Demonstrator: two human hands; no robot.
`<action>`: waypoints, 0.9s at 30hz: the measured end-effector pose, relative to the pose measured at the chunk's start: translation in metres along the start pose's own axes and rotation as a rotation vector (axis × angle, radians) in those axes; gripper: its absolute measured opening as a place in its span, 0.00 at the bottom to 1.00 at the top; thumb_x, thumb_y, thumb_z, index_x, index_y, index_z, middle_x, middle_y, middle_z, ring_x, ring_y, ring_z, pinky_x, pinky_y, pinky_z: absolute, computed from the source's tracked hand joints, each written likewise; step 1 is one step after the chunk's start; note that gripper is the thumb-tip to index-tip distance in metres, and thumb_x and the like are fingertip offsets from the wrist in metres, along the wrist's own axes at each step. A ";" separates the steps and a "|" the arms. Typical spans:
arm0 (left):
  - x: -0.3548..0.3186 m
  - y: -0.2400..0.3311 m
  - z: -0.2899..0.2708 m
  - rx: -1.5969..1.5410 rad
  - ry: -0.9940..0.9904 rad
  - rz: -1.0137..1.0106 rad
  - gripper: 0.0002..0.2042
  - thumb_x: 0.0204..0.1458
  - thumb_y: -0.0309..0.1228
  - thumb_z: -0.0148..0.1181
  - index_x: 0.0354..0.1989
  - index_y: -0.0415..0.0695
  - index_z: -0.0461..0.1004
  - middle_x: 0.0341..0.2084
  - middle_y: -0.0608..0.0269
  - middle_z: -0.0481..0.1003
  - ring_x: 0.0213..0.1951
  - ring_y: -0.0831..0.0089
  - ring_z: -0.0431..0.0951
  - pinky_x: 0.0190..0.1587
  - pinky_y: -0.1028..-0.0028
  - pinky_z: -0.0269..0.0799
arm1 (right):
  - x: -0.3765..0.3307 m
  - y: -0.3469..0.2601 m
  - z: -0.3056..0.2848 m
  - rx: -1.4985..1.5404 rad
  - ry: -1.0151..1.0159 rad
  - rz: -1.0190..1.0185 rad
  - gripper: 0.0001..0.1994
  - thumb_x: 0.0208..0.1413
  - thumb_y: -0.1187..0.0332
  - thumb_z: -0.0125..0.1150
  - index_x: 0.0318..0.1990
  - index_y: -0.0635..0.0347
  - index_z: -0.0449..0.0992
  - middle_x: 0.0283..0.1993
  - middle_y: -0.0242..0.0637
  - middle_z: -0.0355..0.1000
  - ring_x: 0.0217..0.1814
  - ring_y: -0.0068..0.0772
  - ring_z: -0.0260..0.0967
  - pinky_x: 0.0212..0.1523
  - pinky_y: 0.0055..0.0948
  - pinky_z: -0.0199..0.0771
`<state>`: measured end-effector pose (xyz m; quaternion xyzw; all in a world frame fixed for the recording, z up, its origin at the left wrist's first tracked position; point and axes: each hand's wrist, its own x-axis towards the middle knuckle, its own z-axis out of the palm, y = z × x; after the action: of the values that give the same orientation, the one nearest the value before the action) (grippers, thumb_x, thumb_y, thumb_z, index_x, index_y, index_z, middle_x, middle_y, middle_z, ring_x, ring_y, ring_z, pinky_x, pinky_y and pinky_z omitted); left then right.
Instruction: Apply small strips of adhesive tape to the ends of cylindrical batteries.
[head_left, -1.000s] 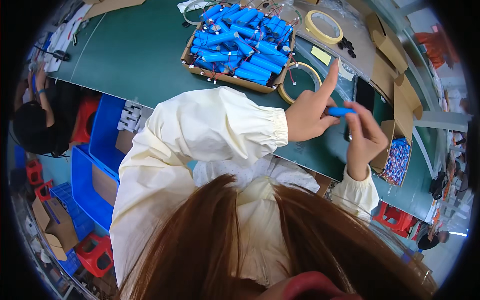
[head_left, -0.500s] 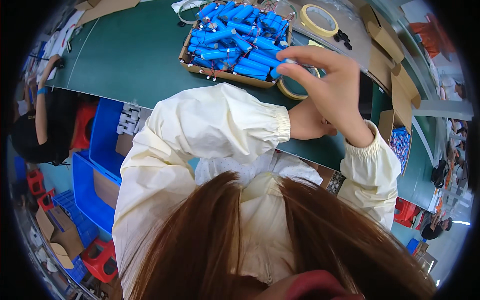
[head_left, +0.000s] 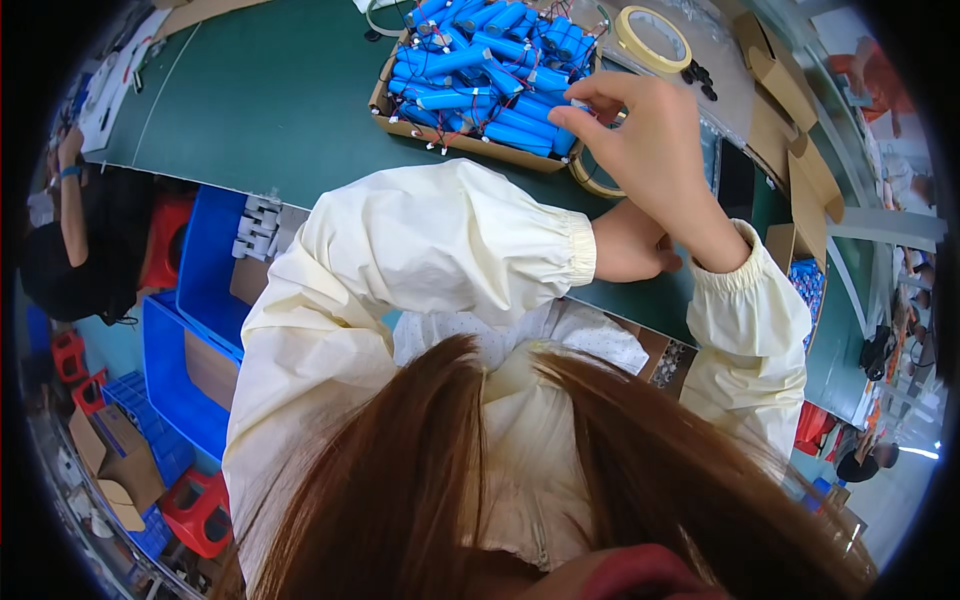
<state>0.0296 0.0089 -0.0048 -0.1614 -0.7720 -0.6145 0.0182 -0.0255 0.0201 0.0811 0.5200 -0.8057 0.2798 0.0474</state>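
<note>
A shallow cardboard box (head_left: 480, 150) at the top middle is heaped with blue-wrapped cylindrical battery cells (head_left: 455, 60) carrying thin red and black leads and small white plugs. Over its right front corner is my right hand (head_left: 645, 130), with the thumb and index fingertips a little apart above the cells. A small whitish bit shows near those fingertips, but no held cell is visible. My left hand (head_left: 628, 243) lies lower, crossed behind my right wrist near the table's front edge. Its fingers are mostly hidden there, so whether it holds anything cannot be made out.
A roll of cream tape (head_left: 653, 40) lies behind the box; another roll (head_left: 590, 178) is partly under my right hand. A black flat rectangular item (head_left: 735, 180) rests to the right, before an open carton (head_left: 800, 240). Blue bins (head_left: 185, 370) stand left below the green table (head_left: 230, 110).
My right hand's thumb and index finger have come closer together over the box corner. The view has shifted slightly; the left hand stays behind the right wrist.
</note>
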 end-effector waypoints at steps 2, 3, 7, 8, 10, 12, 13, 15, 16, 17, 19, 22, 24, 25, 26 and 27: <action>0.002 0.000 0.002 -0.122 0.051 0.025 0.22 0.41 0.25 0.57 0.46 0.35 0.59 0.37 0.51 0.67 0.39 0.62 0.69 0.41 0.69 0.64 | 0.004 0.002 0.000 0.003 -0.011 0.018 0.10 0.38 0.67 0.66 0.27 0.63 0.77 0.21 0.37 0.73 0.22 0.25 0.70 0.26 0.20 0.69; 0.002 0.002 0.002 -0.236 0.104 0.054 0.14 0.36 0.21 0.58 0.35 0.33 0.67 0.24 0.51 0.70 0.28 0.62 0.73 0.30 0.68 0.68 | 0.005 0.002 -0.001 0.004 -0.016 0.030 0.10 0.38 0.67 0.66 0.26 0.63 0.77 0.21 0.37 0.73 0.22 0.24 0.70 0.26 0.20 0.69; 0.000 0.010 -0.005 -0.151 0.027 0.005 0.14 0.37 0.20 0.57 0.35 0.31 0.67 0.24 0.49 0.71 0.27 0.63 0.74 0.30 0.70 0.69 | 0.006 0.005 0.000 0.016 0.017 0.056 0.10 0.37 0.67 0.66 0.26 0.64 0.76 0.20 0.37 0.72 0.22 0.24 0.70 0.25 0.20 0.68; 0.000 0.012 -0.007 -0.148 0.034 -0.003 0.14 0.37 0.20 0.57 0.35 0.31 0.67 0.24 0.50 0.71 0.28 0.63 0.74 0.30 0.69 0.69 | 0.007 0.005 0.000 0.011 0.023 0.060 0.11 0.37 0.66 0.67 0.26 0.64 0.76 0.19 0.36 0.72 0.21 0.24 0.69 0.24 0.20 0.68; 0.000 0.009 -0.004 -0.145 0.042 -0.011 0.14 0.37 0.20 0.58 0.35 0.32 0.67 0.24 0.50 0.71 0.28 0.63 0.73 0.30 0.69 0.68 | 0.007 0.004 0.000 0.006 0.027 0.065 0.11 0.37 0.66 0.67 0.25 0.64 0.75 0.19 0.36 0.71 0.20 0.24 0.69 0.23 0.20 0.67; 0.001 0.000 0.002 -0.116 0.137 0.146 0.13 0.37 0.21 0.57 0.35 0.33 0.68 0.24 0.51 0.71 0.28 0.63 0.73 0.31 0.68 0.68 | 0.006 0.003 0.002 -0.031 0.010 0.049 0.12 0.37 0.63 0.66 0.21 0.63 0.74 0.17 0.42 0.69 0.20 0.39 0.69 0.23 0.29 0.67; 0.000 -0.001 0.002 -0.116 0.137 0.144 0.13 0.37 0.21 0.57 0.35 0.33 0.68 0.24 0.51 0.71 0.28 0.63 0.73 0.31 0.68 0.68 | 0.006 0.003 0.002 -0.030 0.010 0.049 0.12 0.37 0.63 0.66 0.21 0.63 0.74 0.17 0.42 0.69 0.20 0.39 0.69 0.23 0.29 0.67; -0.002 -0.002 0.003 -0.073 0.123 0.135 0.13 0.37 0.21 0.57 0.34 0.34 0.68 0.24 0.52 0.71 0.28 0.63 0.73 0.31 0.68 0.68 | 0.006 0.003 0.002 -0.073 0.003 0.034 0.13 0.37 0.62 0.66 0.20 0.63 0.73 0.16 0.43 0.68 0.19 0.41 0.68 0.22 0.30 0.67; -0.002 -0.002 0.003 -0.073 0.122 0.135 0.13 0.37 0.21 0.57 0.34 0.34 0.68 0.24 0.52 0.71 0.28 0.63 0.73 0.31 0.68 0.68 | 0.006 0.003 0.002 -0.072 0.003 0.035 0.13 0.37 0.62 0.66 0.20 0.63 0.73 0.16 0.43 0.68 0.19 0.41 0.68 0.22 0.30 0.67; -0.001 -0.001 0.003 -0.071 0.113 0.125 0.13 0.37 0.21 0.57 0.34 0.34 0.68 0.24 0.52 0.71 0.28 0.62 0.73 0.31 0.68 0.68 | 0.006 0.003 0.002 -0.098 0.003 0.027 0.13 0.37 0.63 0.66 0.20 0.63 0.73 0.15 0.40 0.67 0.18 0.35 0.67 0.21 0.27 0.65; -0.001 -0.002 0.005 -0.070 0.099 0.117 0.13 0.37 0.20 0.57 0.34 0.35 0.68 0.24 0.52 0.71 0.27 0.62 0.73 0.31 0.68 0.67 | 0.004 0.002 0.002 -0.128 0.005 0.022 0.12 0.36 0.64 0.67 0.20 0.64 0.72 0.15 0.36 0.67 0.17 0.29 0.66 0.20 0.24 0.64; 0.000 -0.004 0.008 -0.039 0.196 0.179 0.13 0.36 0.20 0.57 0.34 0.35 0.68 0.23 0.52 0.71 0.28 0.62 0.72 0.30 0.69 0.66 | 0.003 -0.001 0.003 -0.168 0.042 -0.001 0.14 0.36 0.63 0.67 0.19 0.64 0.71 0.14 0.37 0.66 0.16 0.32 0.65 0.20 0.24 0.63; 0.001 -0.002 0.007 -0.117 0.167 0.146 0.13 0.36 0.20 0.57 0.34 0.35 0.68 0.23 0.52 0.70 0.28 0.62 0.71 0.30 0.68 0.65 | 0.005 0.000 0.001 -0.201 0.005 0.001 0.15 0.36 0.61 0.67 0.19 0.64 0.70 0.13 0.38 0.64 0.16 0.36 0.64 0.20 0.26 0.64; 0.000 0.000 0.005 -0.118 0.163 0.148 0.13 0.36 0.20 0.57 0.34 0.35 0.68 0.23 0.52 0.70 0.28 0.62 0.71 0.30 0.68 0.65 | 0.006 0.001 -0.001 -0.204 0.007 0.004 0.15 0.36 0.61 0.67 0.19 0.64 0.70 0.13 0.38 0.64 0.16 0.36 0.64 0.20 0.26 0.64; -0.002 0.002 0.003 -0.154 0.113 0.072 0.13 0.35 0.20 0.57 0.34 0.35 0.68 0.24 0.52 0.70 0.28 0.62 0.70 0.30 0.68 0.65 | 0.008 0.002 -0.002 -0.230 -0.040 0.034 0.16 0.36 0.60 0.67 0.19 0.64 0.71 0.13 0.38 0.64 0.16 0.37 0.64 0.20 0.27 0.64; -0.003 0.004 0.001 -0.189 0.065 -0.004 0.14 0.35 0.20 0.57 0.35 0.35 0.68 0.24 0.52 0.69 0.28 0.62 0.70 0.30 0.67 0.64 | 0.010 0.002 -0.002 -0.256 -0.088 0.063 0.17 0.36 0.58 0.67 0.18 0.64 0.71 0.13 0.38 0.64 0.17 0.39 0.64 0.20 0.28 0.64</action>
<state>0.0337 0.0101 -0.0019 -0.1408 -0.7100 -0.6895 0.0267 -0.0324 0.0141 0.0858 0.4959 -0.8520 0.1529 0.0691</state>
